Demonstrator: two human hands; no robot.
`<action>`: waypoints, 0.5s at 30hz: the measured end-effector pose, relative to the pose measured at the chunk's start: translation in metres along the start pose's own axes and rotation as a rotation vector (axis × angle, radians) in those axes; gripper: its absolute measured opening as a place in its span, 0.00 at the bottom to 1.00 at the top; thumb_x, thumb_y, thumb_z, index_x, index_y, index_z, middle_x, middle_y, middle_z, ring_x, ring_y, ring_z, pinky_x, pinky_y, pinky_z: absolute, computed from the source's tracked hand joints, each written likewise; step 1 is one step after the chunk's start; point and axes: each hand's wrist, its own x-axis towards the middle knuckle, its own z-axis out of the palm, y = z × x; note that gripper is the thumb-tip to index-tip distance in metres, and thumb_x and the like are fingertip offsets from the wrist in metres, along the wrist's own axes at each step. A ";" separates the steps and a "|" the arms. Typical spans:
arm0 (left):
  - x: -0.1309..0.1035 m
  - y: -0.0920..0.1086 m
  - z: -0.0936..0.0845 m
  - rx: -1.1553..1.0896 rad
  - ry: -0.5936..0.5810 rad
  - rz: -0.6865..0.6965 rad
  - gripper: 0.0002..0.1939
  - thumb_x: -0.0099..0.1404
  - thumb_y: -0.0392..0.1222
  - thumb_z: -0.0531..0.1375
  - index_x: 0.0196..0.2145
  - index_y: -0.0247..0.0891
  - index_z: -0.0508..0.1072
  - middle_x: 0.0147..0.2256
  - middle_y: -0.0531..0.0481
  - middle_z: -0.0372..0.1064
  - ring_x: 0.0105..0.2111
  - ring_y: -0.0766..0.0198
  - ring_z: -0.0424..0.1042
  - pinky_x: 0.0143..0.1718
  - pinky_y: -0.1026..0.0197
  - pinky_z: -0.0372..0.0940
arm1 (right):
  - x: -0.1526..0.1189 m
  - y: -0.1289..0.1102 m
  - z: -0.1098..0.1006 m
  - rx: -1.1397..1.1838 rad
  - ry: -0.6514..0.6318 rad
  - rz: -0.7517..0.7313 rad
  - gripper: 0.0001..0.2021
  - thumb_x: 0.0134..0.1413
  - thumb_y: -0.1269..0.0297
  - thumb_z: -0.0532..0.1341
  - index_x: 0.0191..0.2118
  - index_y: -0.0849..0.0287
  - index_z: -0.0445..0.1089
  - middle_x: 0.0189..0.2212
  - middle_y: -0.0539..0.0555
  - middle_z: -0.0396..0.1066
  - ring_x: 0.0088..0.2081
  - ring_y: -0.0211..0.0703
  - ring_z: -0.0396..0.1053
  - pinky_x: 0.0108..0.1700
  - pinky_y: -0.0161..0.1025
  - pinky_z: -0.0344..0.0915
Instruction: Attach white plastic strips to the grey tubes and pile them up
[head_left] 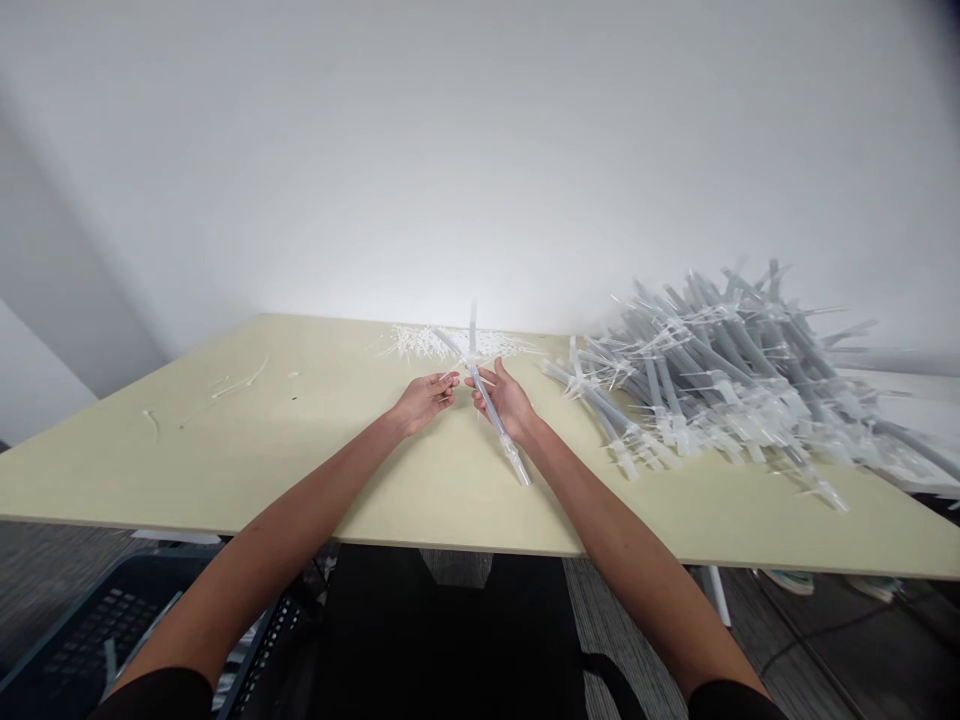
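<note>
A Y-shaped clear plastic tube (491, 412) with two greyish branches pointing away from me rests across my right hand (511, 402). The fingers curl around its stem just below the fork, and the thumb sticks up. Its connector end slants down toward the table's front edge. Just left of the fork, my left hand (426, 403) is closed in a pinch, fingertips close to the tube. Whatever it pinches is too thin and blurred to name. Behind both hands lies a loose heap of thin white cable ties (427, 342).
On the right, a large pile of similar branched tubes (697, 360) covers the pale yellow table (285, 480). A few loose ties (240, 384) lie at the left. A white wall rises behind. Below the left edge stands a dark blue perforated basket (112, 610) with items inside.
</note>
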 end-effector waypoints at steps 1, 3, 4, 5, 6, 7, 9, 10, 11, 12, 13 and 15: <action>0.000 0.000 0.000 0.001 0.001 -0.001 0.10 0.56 0.33 0.63 0.37 0.30 0.73 0.29 0.49 0.65 0.26 0.74 0.62 0.35 0.67 0.63 | 0.000 0.000 0.000 0.002 -0.003 0.005 0.18 0.53 0.47 0.55 0.38 0.58 0.65 0.31 0.55 0.70 0.21 0.33 0.62 0.20 0.31 0.62; 0.000 0.000 0.000 0.003 -0.001 0.002 0.10 0.55 0.33 0.63 0.37 0.30 0.73 0.30 0.49 0.66 0.26 0.74 0.62 0.34 0.67 0.63 | 0.000 0.000 0.000 0.007 -0.020 0.014 0.17 0.52 0.49 0.57 0.37 0.58 0.65 0.29 0.54 0.69 0.21 0.32 0.62 0.20 0.30 0.61; 0.000 0.001 0.000 0.004 -0.006 0.005 0.10 0.55 0.34 0.63 0.37 0.31 0.73 0.31 0.49 0.66 0.27 0.74 0.62 0.34 0.67 0.63 | 0.000 0.000 0.000 0.007 -0.029 0.021 0.16 0.51 0.50 0.57 0.37 0.58 0.66 0.28 0.53 0.69 0.21 0.32 0.61 0.20 0.29 0.61; -0.001 0.001 0.000 0.005 -0.013 0.008 0.10 0.55 0.35 0.63 0.37 0.31 0.73 0.32 0.48 0.66 0.27 0.74 0.62 0.34 0.67 0.62 | 0.000 0.000 -0.001 0.004 -0.032 0.029 0.15 0.51 0.51 0.58 0.36 0.58 0.66 0.27 0.52 0.68 0.20 0.32 0.61 0.19 0.29 0.60; -0.002 0.001 0.001 0.007 -0.021 0.010 0.10 0.55 0.35 0.63 0.36 0.31 0.73 0.32 0.48 0.66 0.27 0.74 0.62 0.34 0.67 0.62 | 0.000 0.000 0.000 -0.003 -0.029 0.035 0.14 0.51 0.52 0.59 0.36 0.58 0.66 0.27 0.52 0.67 0.20 0.31 0.60 0.18 0.28 0.59; -0.002 0.001 0.002 0.013 -0.028 0.011 0.09 0.55 0.36 0.63 0.35 0.31 0.73 0.32 0.48 0.66 0.28 0.74 0.62 0.34 0.67 0.62 | 0.001 0.000 0.000 -0.012 -0.020 0.041 0.13 0.51 0.53 0.59 0.35 0.58 0.66 0.26 0.51 0.67 0.19 0.31 0.60 0.18 0.28 0.58; -0.003 0.001 0.004 0.030 -0.042 0.007 0.09 0.55 0.37 0.64 0.34 0.31 0.73 0.31 0.48 0.66 0.27 0.74 0.61 0.35 0.66 0.61 | 0.001 0.001 0.000 -0.032 0.004 0.047 0.11 0.50 0.56 0.59 0.34 0.59 0.66 0.25 0.51 0.66 0.19 0.31 0.59 0.16 0.28 0.57; -0.004 0.001 0.005 0.041 -0.049 0.004 0.09 0.54 0.38 0.64 0.33 0.31 0.73 0.31 0.49 0.65 0.27 0.73 0.61 0.35 0.66 0.61 | 0.001 0.001 0.000 -0.044 0.015 0.045 0.10 0.50 0.57 0.60 0.34 0.59 0.66 0.25 0.50 0.66 0.18 0.30 0.58 0.16 0.28 0.56; -0.004 0.001 0.006 0.051 -0.057 0.000 0.09 0.54 0.38 0.65 0.32 0.31 0.73 0.30 0.49 0.65 0.27 0.73 0.61 0.35 0.66 0.61 | 0.001 0.002 0.000 -0.061 0.025 0.036 0.10 0.49 0.58 0.60 0.33 0.59 0.66 0.24 0.50 0.66 0.18 0.30 0.58 0.16 0.28 0.56; -0.005 0.000 0.007 0.060 -0.067 -0.005 0.09 0.53 0.39 0.65 0.32 0.31 0.73 0.30 0.50 0.65 0.27 0.73 0.61 0.35 0.65 0.61 | 0.001 0.003 0.000 -0.086 0.036 0.016 0.09 0.48 0.60 0.61 0.33 0.60 0.66 0.24 0.50 0.66 0.18 0.30 0.58 0.16 0.28 0.55; -0.005 0.000 0.008 0.067 -0.077 -0.011 0.10 0.53 0.39 0.65 0.32 0.31 0.73 0.29 0.50 0.64 0.27 0.73 0.61 0.35 0.65 0.61 | 0.002 0.004 0.000 -0.118 0.049 -0.016 0.09 0.47 0.61 0.62 0.32 0.60 0.65 0.24 0.50 0.66 0.18 0.30 0.58 0.16 0.28 0.55; -0.006 -0.001 0.009 0.071 -0.089 -0.020 0.10 0.53 0.40 0.65 0.31 0.30 0.73 0.29 0.50 0.64 0.28 0.73 0.61 0.36 0.65 0.60 | 0.003 0.006 0.000 -0.192 0.074 -0.099 0.08 0.45 0.63 0.63 0.31 0.59 0.64 0.23 0.49 0.67 0.18 0.30 0.60 0.16 0.29 0.54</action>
